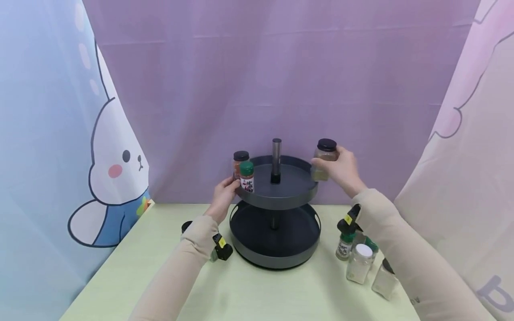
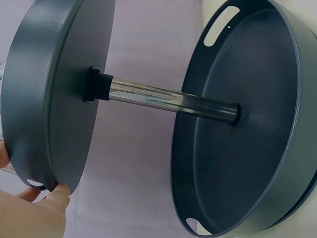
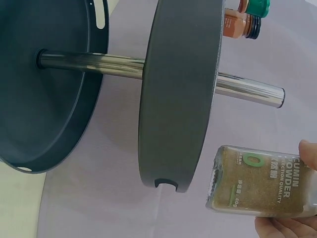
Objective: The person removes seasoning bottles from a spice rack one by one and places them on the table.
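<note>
My right hand (image 1: 343, 171) grips a square clear jar of cumin powder (image 3: 262, 181) with a black lid (image 1: 327, 144). The jar is upright at the right rim of the upper tray (image 1: 277, 203) of a dark two-tier rack, its base apart from the tray in the right wrist view. With my left hand (image 1: 223, 196) I hold the upper tray's left rim by its handle cutout, fingers (image 2: 60, 191) against the underside. Just by that hand, on the upper tray, stand a green-capped spice bottle (image 1: 246, 177) and a black-lidded jar of orange-red spice (image 1: 241, 157).
The rack's lower tray (image 1: 277, 261) rests on the pale table (image 1: 241, 294). At the right stand a green-capped bottle (image 1: 343, 247), a white-lidded jar (image 1: 359, 265) and a dark-lidded jar (image 1: 384, 283). My left wrist partly hides another black-lidded container (image 1: 186, 225). A purple curtain (image 1: 281, 80) hangs behind.
</note>
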`<move>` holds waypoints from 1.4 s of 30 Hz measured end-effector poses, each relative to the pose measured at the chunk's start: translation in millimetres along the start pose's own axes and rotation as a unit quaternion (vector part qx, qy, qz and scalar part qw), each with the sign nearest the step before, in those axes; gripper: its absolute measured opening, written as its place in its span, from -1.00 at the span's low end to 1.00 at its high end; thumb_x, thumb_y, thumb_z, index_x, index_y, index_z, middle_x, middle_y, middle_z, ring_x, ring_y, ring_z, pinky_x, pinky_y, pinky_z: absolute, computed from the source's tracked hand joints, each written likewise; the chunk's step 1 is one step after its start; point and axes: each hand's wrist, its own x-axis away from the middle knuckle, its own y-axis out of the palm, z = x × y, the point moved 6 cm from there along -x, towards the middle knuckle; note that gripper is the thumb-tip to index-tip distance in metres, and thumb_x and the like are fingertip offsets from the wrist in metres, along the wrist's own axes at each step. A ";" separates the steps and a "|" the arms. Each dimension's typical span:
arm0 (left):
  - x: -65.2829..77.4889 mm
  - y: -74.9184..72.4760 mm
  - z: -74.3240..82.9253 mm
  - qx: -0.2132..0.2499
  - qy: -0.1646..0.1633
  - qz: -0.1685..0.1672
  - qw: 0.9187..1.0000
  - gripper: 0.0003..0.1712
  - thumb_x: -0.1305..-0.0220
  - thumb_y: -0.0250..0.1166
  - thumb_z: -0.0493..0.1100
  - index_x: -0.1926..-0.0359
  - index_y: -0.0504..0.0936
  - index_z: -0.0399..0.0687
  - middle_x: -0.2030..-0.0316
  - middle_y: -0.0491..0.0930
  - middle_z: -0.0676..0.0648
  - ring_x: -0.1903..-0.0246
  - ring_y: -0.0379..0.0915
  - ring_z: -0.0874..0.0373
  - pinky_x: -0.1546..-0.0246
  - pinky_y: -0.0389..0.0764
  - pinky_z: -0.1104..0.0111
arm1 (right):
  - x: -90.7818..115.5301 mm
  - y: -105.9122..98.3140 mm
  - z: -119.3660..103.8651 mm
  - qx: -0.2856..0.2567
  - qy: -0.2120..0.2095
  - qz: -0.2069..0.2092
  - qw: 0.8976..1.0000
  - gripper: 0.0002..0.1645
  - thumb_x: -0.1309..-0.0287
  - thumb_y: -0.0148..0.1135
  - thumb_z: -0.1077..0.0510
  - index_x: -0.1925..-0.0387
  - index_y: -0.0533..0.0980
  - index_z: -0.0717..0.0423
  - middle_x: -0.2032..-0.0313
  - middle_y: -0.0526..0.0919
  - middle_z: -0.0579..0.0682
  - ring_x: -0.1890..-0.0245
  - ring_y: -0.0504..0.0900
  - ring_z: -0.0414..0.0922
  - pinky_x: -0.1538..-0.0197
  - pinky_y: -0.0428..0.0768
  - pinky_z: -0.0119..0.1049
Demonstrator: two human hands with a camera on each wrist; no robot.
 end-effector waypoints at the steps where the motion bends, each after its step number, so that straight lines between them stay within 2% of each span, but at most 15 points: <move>1: -0.2 0.3 0.0 0.000 0.001 -0.002 1.000 -0.42 -0.33 0.03 -0.15 -0.30 0.21 -0.33 -0.28 0.27 -0.26 -0.24 0.17 -0.01 -0.31 0.25 0.13 | 2.0 -2.1 0.6 0.005 0.002 -0.001 1.000 -0.27 0.05 0.34 -0.11 -0.08 0.41 0.26 0.01 0.58 0.29 0.02 0.50 0.09 -0.08 0.48 0.05; 8: 1.0 1.6 -1.9 0.001 -0.002 -0.002 1.000 -0.42 -0.34 0.04 -0.14 -0.30 0.20 -0.33 -0.28 0.27 -0.27 -0.24 0.17 -0.01 -0.31 0.24 0.12 | 13.7 -12.5 10.5 0.021 0.005 -0.008 1.000 -0.24 0.03 0.30 -0.17 -0.08 0.40 0.26 0.01 0.56 0.30 0.01 0.47 0.10 -0.07 0.45 0.10; 13: 0.7 2.5 -1.4 -0.001 0.002 -0.004 1.000 -0.42 -0.34 0.03 -0.14 -0.30 0.21 -0.32 -0.28 0.27 -0.26 -0.24 0.17 -0.02 -0.32 0.23 0.12 | 19.7 -19.7 19.9 0.031 -0.001 -0.003 1.000 -0.26 0.01 0.29 -0.15 -0.05 0.40 0.30 0.03 0.57 0.32 0.02 0.47 0.14 -0.08 0.42 0.12; 18: -0.1 3.1 0.7 -0.010 0.005 -0.005 1.000 -0.42 -0.34 0.03 -0.14 -0.31 0.20 -0.32 -0.28 0.27 -0.27 -0.24 0.17 -0.02 -0.32 0.24 0.14 | 27.4 -24.1 28.7 0.031 0.011 -0.008 0.999 -0.26 -0.01 0.28 -0.13 -0.07 0.37 0.32 0.00 0.54 0.34 -0.01 0.45 0.17 -0.13 0.38 0.20; 21: 0.7 3.1 0.5 -0.014 0.003 -0.005 1.000 -0.42 -0.35 0.01 -0.14 -0.31 0.18 -0.33 -0.28 0.26 -0.28 -0.24 0.17 -0.03 -0.31 0.24 0.15 | 34.1 -22.9 34.8 0.032 0.019 -0.016 0.999 -0.27 -0.03 0.28 -0.11 -0.08 0.37 0.32 0.00 0.53 0.34 0.00 0.45 0.18 -0.12 0.39 0.21; 28: 1.2 1.9 -1.7 -0.011 -0.002 -0.007 1.000 -0.41 -0.36 0.00 -0.15 -0.32 0.16 -0.34 -0.29 0.24 -0.29 -0.25 0.15 -0.04 -0.31 0.24 0.14 | 50.3 -16.2 48.8 0.061 0.009 -0.018 0.998 -0.27 -0.03 0.26 -0.16 -0.03 0.40 0.34 0.10 0.58 0.35 0.11 0.51 0.16 0.06 0.52 0.07; 38: 2.7 2.7 -1.9 -0.011 -0.002 -0.005 1.000 -0.41 -0.36 0.00 -0.15 -0.32 0.17 -0.33 -0.29 0.24 -0.29 -0.25 0.16 -0.03 -0.32 0.23 0.14 | 73.6 -3.4 78.8 0.033 0.048 -0.037 0.998 -0.21 -0.03 0.27 -0.12 -0.13 0.33 0.35 -0.02 0.53 0.39 -0.02 0.47 0.20 -0.09 0.45 0.18; 42: 4.3 3.5 -2.3 -0.008 -0.001 -0.002 1.000 -0.41 -0.35 0.00 -0.16 -0.32 0.16 -0.36 -0.29 0.24 -0.30 -0.25 0.16 -0.05 -0.32 0.23 0.14 | 82.1 0.4 90.5 0.035 0.060 -0.042 0.997 -0.23 -0.02 0.28 -0.09 -0.12 0.34 0.36 -0.02 0.53 0.40 0.00 0.48 0.20 -0.08 0.49 0.14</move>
